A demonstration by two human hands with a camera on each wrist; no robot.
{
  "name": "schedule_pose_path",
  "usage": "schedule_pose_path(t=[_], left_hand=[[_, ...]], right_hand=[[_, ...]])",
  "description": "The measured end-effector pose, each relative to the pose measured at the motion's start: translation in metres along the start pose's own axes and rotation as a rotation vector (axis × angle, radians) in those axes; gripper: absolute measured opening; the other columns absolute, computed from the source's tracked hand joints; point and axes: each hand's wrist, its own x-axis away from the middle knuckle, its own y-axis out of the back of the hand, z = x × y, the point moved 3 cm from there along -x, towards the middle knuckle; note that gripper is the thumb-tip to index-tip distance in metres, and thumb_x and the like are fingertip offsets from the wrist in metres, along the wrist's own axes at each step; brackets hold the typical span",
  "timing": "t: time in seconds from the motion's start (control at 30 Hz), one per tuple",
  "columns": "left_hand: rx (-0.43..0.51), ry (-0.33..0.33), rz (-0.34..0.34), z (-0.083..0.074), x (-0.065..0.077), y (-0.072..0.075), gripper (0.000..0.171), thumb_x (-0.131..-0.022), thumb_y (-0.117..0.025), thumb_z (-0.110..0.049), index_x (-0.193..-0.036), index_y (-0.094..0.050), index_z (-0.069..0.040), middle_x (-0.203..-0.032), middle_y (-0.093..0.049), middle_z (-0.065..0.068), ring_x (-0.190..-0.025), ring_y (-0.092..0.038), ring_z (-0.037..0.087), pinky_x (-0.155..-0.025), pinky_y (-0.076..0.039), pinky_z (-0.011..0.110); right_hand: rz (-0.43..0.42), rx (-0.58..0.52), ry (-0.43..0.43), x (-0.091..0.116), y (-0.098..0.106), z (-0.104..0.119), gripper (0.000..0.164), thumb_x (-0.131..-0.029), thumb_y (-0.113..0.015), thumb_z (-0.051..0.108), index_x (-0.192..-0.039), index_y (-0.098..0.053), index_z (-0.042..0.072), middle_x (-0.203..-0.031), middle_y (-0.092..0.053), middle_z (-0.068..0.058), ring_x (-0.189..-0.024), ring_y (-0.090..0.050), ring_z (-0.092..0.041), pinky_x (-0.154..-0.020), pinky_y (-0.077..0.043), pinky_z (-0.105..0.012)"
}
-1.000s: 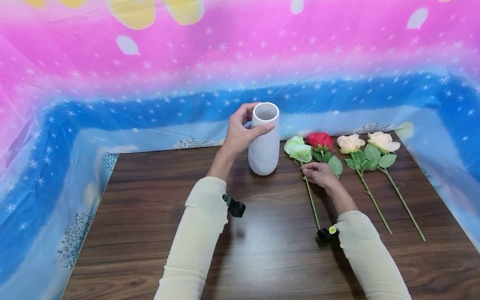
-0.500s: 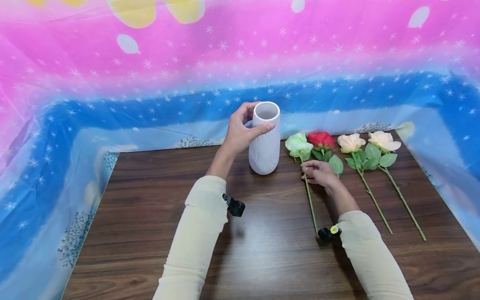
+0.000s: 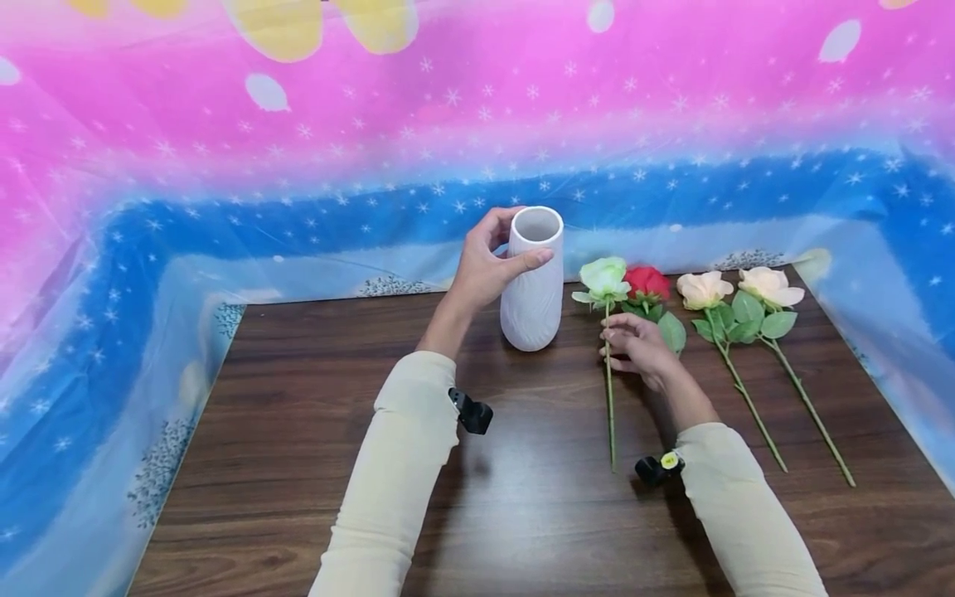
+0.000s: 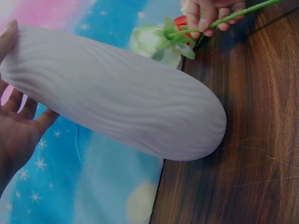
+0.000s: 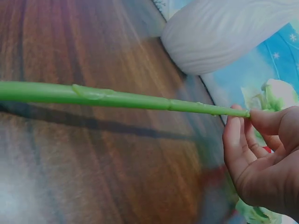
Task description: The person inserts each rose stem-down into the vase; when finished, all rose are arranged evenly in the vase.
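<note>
A white vase (image 3: 533,290) with wavy ridges stands upright on the table, its mouth facing up. My left hand (image 3: 485,261) grips it near the rim, thumb across the front and fingers behind. To the right of the vase, my right hand (image 3: 640,348) pinches the stem of a pale green artificial rose (image 3: 604,280) just below the bloom. In the right wrist view the green stem (image 5: 126,99) runs from thumb and fingertips out over the table, casting a shadow on the wood. A red rose (image 3: 647,283) lies behind my right hand, its stem hidden.
Two cream roses (image 3: 705,290) with leafy stems lie side by side on the right of the dark wood table (image 3: 298,464). A pink and blue snowflake cloth (image 3: 358,166) hangs behind the table and around its sides.
My right hand has raised the green rose slightly, and its stem has swung to a more upright line in the head view. The left hand keeps its hold on the vase.
</note>
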Motion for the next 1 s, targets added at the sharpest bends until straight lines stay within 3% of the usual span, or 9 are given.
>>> schedule_pose_path(t=[0.23, 0.6, 0.9, 1.0], left_hand=[[-0.004, -0.001, -0.002, 0.002, -0.001, -0.001, 0.059, -0.083, -0.082, -0.01, -0.137, -0.059, -0.009, -0.127, -0.065, 0.015, -0.115, -0.064, 0.025, -0.098, -0.054, 0.04], [-0.017, -0.003, -0.006, 0.002, -0.002, 0.0, 0.059, -0.084, -0.082, -0.013, -0.138, -0.058, -0.01, -0.126, -0.066, 0.014, -0.115, -0.064, 0.025, -0.098, -0.055, 0.043], [-0.004, -0.007, -0.009, 0.002, -0.001, -0.001, 0.059, -0.085, -0.081, -0.012, -0.139, -0.058, -0.01, -0.127, -0.065, 0.015, -0.116, -0.063, 0.026, -0.1, -0.054, 0.046], [-0.005, 0.003, -0.009, 0.003, 0.002, -0.003, 0.059, -0.086, -0.081, -0.012, -0.14, -0.057, -0.01, -0.129, -0.064, 0.015, -0.118, -0.063, 0.027, -0.101, -0.054, 0.048]], right_hand=[[0.0, -0.077, 0.062, 0.004, 0.001, 0.015, 0.013, -0.105, -0.054, 0.009, -0.117, -0.057, 0.015, -0.091, -0.068, 0.011, -0.077, -0.07, -0.002, -0.067, -0.059, -0.019], [0.005, -0.186, 0.129, 0.006, -0.001, 0.036, 0.02, -0.103, -0.055, 0.003, -0.11, -0.059, 0.021, -0.089, -0.069, 0.013, -0.078, -0.071, -0.003, -0.066, -0.061, -0.021], [-0.069, -0.251, 0.191, 0.013, 0.008, 0.057, 0.016, -0.102, -0.059, 0.008, -0.112, -0.061, 0.02, -0.089, -0.067, 0.012, -0.08, -0.072, -0.004, -0.066, -0.06, -0.022], [-0.092, -0.281, 0.205, 0.014, 0.009, 0.061, 0.016, -0.101, -0.06, 0.007, -0.106, -0.063, 0.022, -0.091, -0.068, 0.011, -0.079, -0.071, -0.005, -0.066, -0.06, -0.022]])
